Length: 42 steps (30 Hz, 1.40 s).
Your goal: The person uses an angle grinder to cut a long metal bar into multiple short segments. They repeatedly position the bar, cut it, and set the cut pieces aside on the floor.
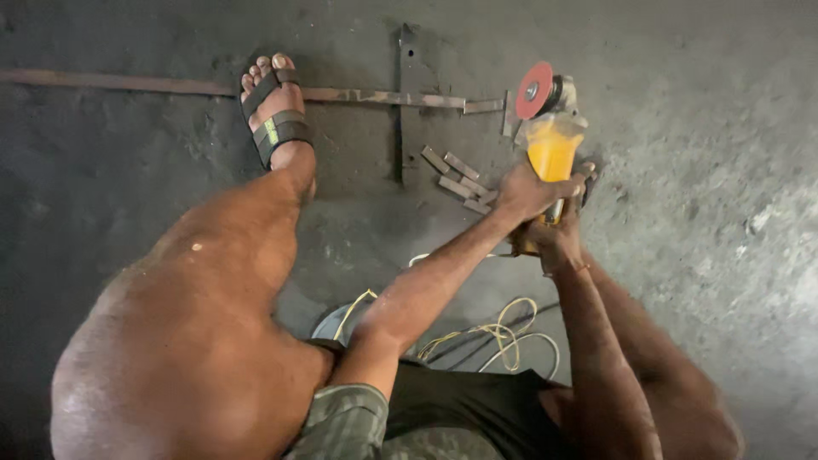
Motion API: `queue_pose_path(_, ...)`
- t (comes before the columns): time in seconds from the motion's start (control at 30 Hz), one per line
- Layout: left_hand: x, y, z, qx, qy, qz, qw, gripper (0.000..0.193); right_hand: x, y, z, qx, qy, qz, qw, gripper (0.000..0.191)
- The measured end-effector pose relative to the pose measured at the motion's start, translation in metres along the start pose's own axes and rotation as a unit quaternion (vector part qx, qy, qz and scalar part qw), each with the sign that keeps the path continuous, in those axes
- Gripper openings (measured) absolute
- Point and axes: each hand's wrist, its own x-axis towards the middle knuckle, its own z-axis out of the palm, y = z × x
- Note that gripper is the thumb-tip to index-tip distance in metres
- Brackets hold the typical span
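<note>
Grip first: I see both hands clenched on one yellow angle grinder (552, 152). The left hand (532, 192) wraps the body from the side, fingers curled over the casing. The right hand (555, 240) clasps the rear end of the tool, just below and touching the left. The grinder points away from me, its single red disc (534, 90) tilted on edge and standing just above the dark concrete floor (707, 128).

I cannot tell whether the disc touches metal or is spinning.

Beside the disc I count two short offcuts (511, 119), near the end of one long flat steel bar (383, 97) that runs leftward across the floor. One dark upright strip (407, 102) crosses that bar at a right angle. Just left of the left hand lies a cluster of about four short flat pieces (460, 181), overlapping, so the count is approximate.

One foot in a black strapped sandal (277, 115) rests on the long bar, well left of the grinder.

Loose coils of pale yellow cord (503, 336) lie on the floor between my forearms, near a grey round object (336, 322) that is mostly hidden.
</note>
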Motion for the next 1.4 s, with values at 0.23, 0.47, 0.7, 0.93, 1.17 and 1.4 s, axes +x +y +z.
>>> queue_pose_path(0.23,-0.007,-0.037,-0.047,-0.048,0.073,0.014,0.996,0.059,0.009,0.021,0.061,-0.029,0.002,0.050,0.998,0.084)
queue_pose_path(0.47,0.011,-0.074,-0.097,-0.151,0.050,0.009,0.987,0.046,0.043,0.056,0.112,-0.077,0.014,0.099,0.992,0.067)
queue_pose_path(0.7,0.020,-0.069,-0.112,-0.082,0.059,-0.068,0.993,0.039,0.059,0.047,0.118,-0.110,-0.001,0.084,0.990,0.065)
queue_pose_path(0.93,0.024,-0.066,-0.110,-0.117,0.051,-0.032,0.991,0.044,0.065,0.040,0.110,-0.146,0.006,0.112,0.983,0.065)
queue_pose_path(1.17,0.027,-0.067,-0.111,-0.125,0.049,-0.056,0.989,0.038,0.071,0.034,0.110,-0.157,0.003,0.117,0.981,0.066)
queue_pose_path(1.4,0.028,-0.069,-0.109,-0.243,0.046,-0.026,0.969,0.036,0.069,0.023,0.124,-0.139,0.002,0.128,0.982,0.063)
